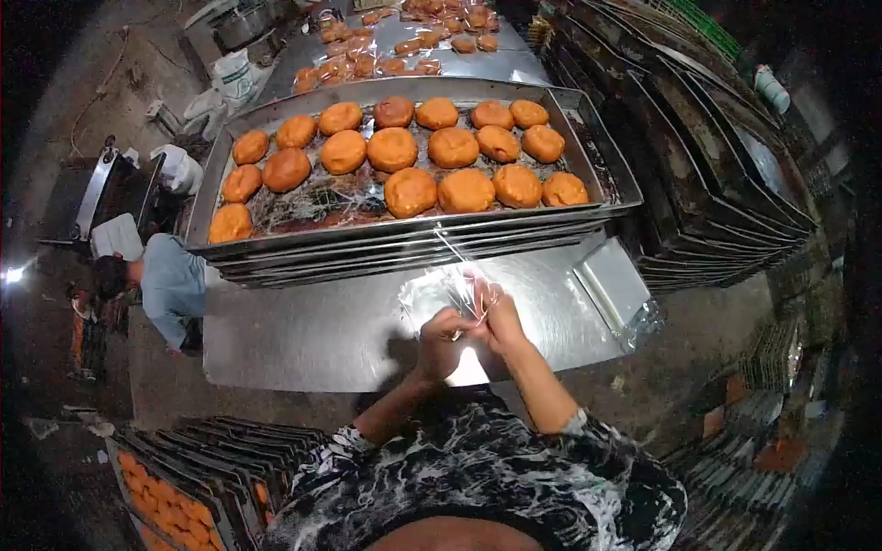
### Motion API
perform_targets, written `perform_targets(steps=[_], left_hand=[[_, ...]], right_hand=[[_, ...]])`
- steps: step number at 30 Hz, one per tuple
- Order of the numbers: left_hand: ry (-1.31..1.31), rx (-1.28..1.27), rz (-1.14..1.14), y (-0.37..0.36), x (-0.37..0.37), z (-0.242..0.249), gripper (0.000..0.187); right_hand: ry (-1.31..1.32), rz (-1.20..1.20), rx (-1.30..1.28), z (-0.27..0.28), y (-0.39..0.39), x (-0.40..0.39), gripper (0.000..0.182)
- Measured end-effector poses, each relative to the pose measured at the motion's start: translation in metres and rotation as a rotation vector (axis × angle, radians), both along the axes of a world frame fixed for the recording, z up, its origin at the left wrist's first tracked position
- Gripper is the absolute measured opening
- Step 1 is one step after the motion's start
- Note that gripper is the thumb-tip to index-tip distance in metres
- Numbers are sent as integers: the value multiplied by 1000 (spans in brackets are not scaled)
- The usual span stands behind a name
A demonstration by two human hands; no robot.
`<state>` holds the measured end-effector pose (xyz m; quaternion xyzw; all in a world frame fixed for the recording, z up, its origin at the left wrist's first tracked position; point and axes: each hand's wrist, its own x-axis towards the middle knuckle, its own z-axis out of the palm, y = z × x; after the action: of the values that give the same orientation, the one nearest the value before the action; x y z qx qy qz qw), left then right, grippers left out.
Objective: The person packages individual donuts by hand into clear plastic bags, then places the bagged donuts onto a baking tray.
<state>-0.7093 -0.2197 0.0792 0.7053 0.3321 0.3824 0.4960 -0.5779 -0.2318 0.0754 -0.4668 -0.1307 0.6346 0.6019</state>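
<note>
Over the metal table (303, 331), my left hand (443, 342) and my right hand (497, 317) are close together. Both have their fingers closed on a clear plastic bag (432, 290), which glints under the light. The bag looks flat, and no bun shows inside it. Just beyond my hands stands a large metal tray (208, 197) on top of a stack of trays. Rows of round orange-brown buns (411, 191) lie in it, with bare greasy patches at the left front and right side.
Wrapped buns (363, 66) lie farther back on the table. A shallow white container (614, 283) sits at the right with clear plastic (645, 323) beside it. Stacked dark trays (680, 174) rise at the right. A person in a blue shirt (175, 285) is at the left.
</note>
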Motion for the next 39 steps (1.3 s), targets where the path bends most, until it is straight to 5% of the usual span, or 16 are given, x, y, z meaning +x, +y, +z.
perform_targets(steps=[1, 5, 6, 7, 8, 10, 12, 15, 17, 20, 29, 31, 32, 35, 38, 39], left_hand=[[-48, 368, 119, 9, -2, -9, 19], [-1031, -1026, 17, 49, -45, 15, 43], [-1311, -1172, -757, 79, -84, -34, 34], [-1014, -858, 134, 66, -83, 14, 28], [-1139, -700, 424, 74, -85, 34, 27], [-1147, -410, 538, 91, -117, 44, 30], [-1181, -397, 616, 100, -132, 64, 38], [-1242, -308, 625, 103, -154, 78, 42], [-1297, -253, 656, 106, -153, 80, 44], [-1198, -308, 476, 106, -124, 50, 53], [-1076, -582, 63, 65, -68, 64, 51], [-986, -960, -469, 84, -93, 64, 50], [-644, -999, 219, 59, -78, 79, 41], [-772, -771, 15, 40, -50, 30, 29], [93, 458, -146, 29, -35, -84, 44], [0, 392, -111, 12, -31, -136, 45]], right_hand=[[103, -95, 163, 30, 13, -17, 35], [608, 303, 140, 33, 27, -75, 41], [219, 305, 103, 32, 33, -94, 36], [-508, 314, 333, 41, 48, -92, 39], [-1239, 289, 546, 56, 73, -83, 42], [-1866, -135, 251, 99, 131, -73, 66], [-2057, 645, -17, 101, 190, -50, 67], [-1806, 493, 59, 76, 210, -33, 49], [-1818, -168, 670, 86, 144, -64, 32], [-1752, -58, 1190, 122, 79, -114, 36], [-1587, -82, 1052, 70, 59, -107, 47], [-1237, -279, 1058, 68, 42, -107, 52], [-1262, -436, 734, 70, 25, -113, 54], [-1014, -31, 421, 79, 44, -69, 33], [-1501, -468, 614, 138, 105, -17, 21], [-1360, -515, 740, 151, 136, -16, 27]])
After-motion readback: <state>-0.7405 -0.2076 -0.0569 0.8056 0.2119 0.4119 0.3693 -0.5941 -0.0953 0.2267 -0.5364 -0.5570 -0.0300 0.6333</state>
